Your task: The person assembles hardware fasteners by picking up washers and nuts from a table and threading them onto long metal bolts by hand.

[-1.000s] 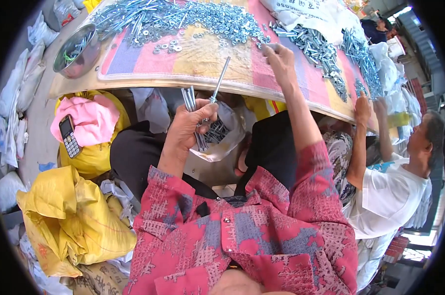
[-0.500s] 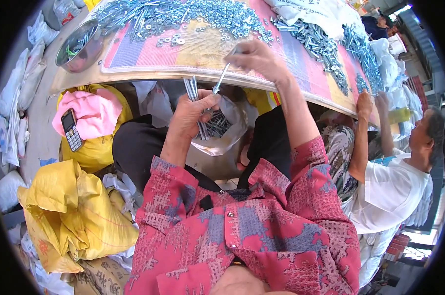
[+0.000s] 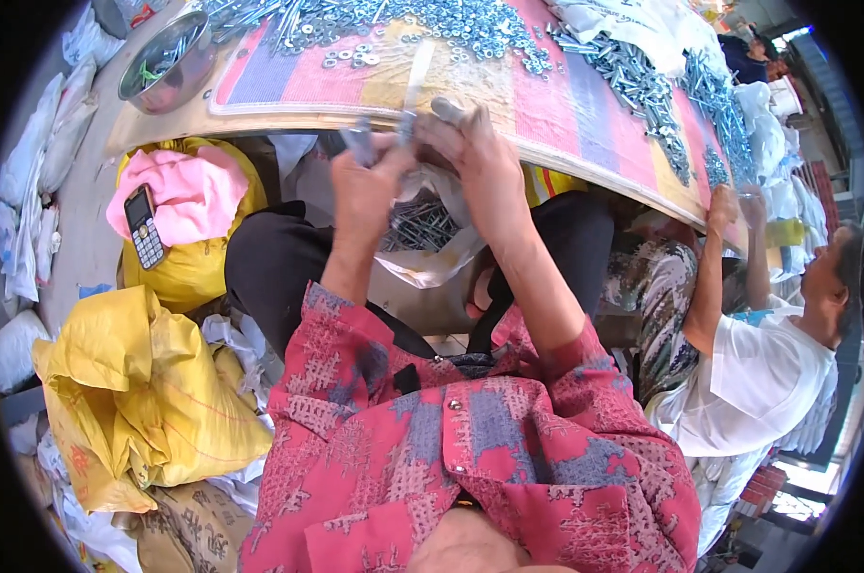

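- Rod (image 3: 416, 81), slim, metallic and blurred, stands in the head view nearly upright above your left fingertips, its upper part seen against the striped cloth (image 3: 303, 72) on the table.
- Your left hand (image 3: 373, 183) is curled round a bundle of metal rods (image 3: 358, 143), whose ends show as a grey smear above your knuckles.
- Your right hand (image 3: 475, 167) is just beside the left, fingers bent in close to the rod; blur hides the fingertips, so you cannot tell whether they grip anything.
- Below and between your hands, a pale plastic bag (image 3: 422, 272) holds loose metal bolts (image 3: 420, 224).
- Ahead of you on the cloth lie heaped nuts and washers (image 3: 441, 24), with a bolt pile (image 3: 628, 86) to the right, beside a white plastic sack (image 3: 632, 29).
- At the table's left end sits a steel bowl (image 3: 167, 88).
- Left of your knee, a keypad phone (image 3: 145, 229) rests on a pink cloth (image 3: 198, 186) over a yellow sack (image 3: 245, 191).
- To your right sits a co-worker in a white shirt (image 3: 761, 382), hands at the table edge.
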Motion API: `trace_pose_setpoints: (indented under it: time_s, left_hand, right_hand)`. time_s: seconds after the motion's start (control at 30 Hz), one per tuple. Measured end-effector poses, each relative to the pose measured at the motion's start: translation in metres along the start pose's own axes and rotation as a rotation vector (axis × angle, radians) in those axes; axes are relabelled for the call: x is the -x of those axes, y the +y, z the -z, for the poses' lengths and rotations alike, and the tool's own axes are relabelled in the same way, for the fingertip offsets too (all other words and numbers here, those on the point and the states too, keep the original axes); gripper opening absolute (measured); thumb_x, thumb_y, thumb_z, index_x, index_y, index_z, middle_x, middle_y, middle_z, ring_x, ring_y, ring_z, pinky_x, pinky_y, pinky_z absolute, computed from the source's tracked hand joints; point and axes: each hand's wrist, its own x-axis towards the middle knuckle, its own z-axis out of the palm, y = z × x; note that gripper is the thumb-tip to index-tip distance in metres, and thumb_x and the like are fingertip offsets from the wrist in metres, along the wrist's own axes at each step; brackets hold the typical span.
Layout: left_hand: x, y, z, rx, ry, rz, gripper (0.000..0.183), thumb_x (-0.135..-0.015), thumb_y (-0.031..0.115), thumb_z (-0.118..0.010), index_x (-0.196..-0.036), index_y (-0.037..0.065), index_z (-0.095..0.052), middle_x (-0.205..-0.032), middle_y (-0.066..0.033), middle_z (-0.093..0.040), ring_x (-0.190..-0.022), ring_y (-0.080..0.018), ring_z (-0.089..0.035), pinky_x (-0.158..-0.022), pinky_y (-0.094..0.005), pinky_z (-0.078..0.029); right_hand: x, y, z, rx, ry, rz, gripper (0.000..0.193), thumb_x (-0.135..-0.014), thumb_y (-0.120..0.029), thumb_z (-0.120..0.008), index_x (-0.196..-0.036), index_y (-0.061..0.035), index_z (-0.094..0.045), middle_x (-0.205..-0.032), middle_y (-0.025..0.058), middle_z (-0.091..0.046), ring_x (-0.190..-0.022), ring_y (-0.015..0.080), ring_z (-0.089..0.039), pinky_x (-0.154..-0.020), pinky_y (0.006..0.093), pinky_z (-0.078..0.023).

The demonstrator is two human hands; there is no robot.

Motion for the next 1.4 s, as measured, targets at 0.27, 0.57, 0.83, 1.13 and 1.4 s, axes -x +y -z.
trace_pose_setpoints:
  time_s: [0.27, 0.57, 0.83, 1.13, 1.4]
  left_hand:
    - [0.014, -0.009, -0.009, -0.148, 0.009, -0.157, 0.01, -0.079, 0.006, -0.07, -0.085, -0.002, -0.068, -0.065, -0.0001, -0.059, -0.056, -0.0042, -0.049, -0.051, -0.0212, -0.038]
    - [0.007, -0.019, -0.006, -0.201, -0.066, -0.472, 0.005, -0.081, 0.002, -0.067, -0.084, -0.002, -0.068, -0.066, -0.0002, -0.06, -0.049, -0.0059, -0.047, -0.045, -0.0206, -0.036]
    - [0.008, 0.003, 0.003, -0.148, 0.044, -0.188, 0.013, -0.083, 0.004, -0.067, -0.093, -0.004, -0.068, -0.073, -0.0033, -0.066, -0.057, -0.0042, -0.055, -0.048, -0.021, -0.041]
    - [0.0, 0.014, 0.021, 0.392, -0.16, 0.277, 0.016, -0.084, 0.01, -0.068, -0.09, -0.005, -0.066, -0.07, -0.0071, -0.062, -0.051, -0.0061, -0.047, -0.039, -0.0191, -0.029]
    - [0.018, 0.03, 0.01, -0.259, -0.345, 0.018, 0.01, -0.08, 0.008, -0.071, -0.082, -0.002, -0.07, -0.071, -0.0014, -0.066, -0.065, -0.0049, -0.056, -0.055, -0.0211, -0.044]
  right_hand:
    - [0.0, -0.015, -0.005, 0.113, 0.048, -0.011, 0.044, -0.103, -0.028, -0.024, -0.137, -0.0081, -0.045, -0.138, 0.008, -0.049, -0.124, 0.0258, -0.049, -0.11, 0.0352, -0.03]
    - [-0.016, -0.004, -0.006, -0.376, 0.152, -0.215, 0.053, -0.105, -0.03, -0.019, -0.125, 0.0051, -0.054, -0.122, 0.0138, -0.061, -0.096, 0.0213, -0.062, -0.088, 0.033, -0.048]
    - [-0.005, -0.011, -0.018, -0.497, 0.351, -0.068, 0.059, -0.101, -0.047, -0.031, -0.118, 0.006, -0.052, -0.108, 0.0126, -0.063, -0.066, 0.0127, -0.058, -0.06, 0.0269, -0.048]
    - [0.004, -0.029, -0.007, -0.309, 0.251, 0.092, 0.03, -0.096, -0.018, -0.055, -0.118, 0.0016, -0.059, -0.107, 0.0108, -0.064, -0.1, 0.0126, -0.06, -0.084, 0.0263, -0.05]
    - [0.013, 0.02, -0.014, 0.066, 0.158, 0.031, 0.019, -0.091, -0.013, -0.061, -0.095, 0.0057, -0.062, -0.076, 0.0105, -0.067, -0.066, 0.0123, -0.061, -0.061, 0.0281, -0.05]
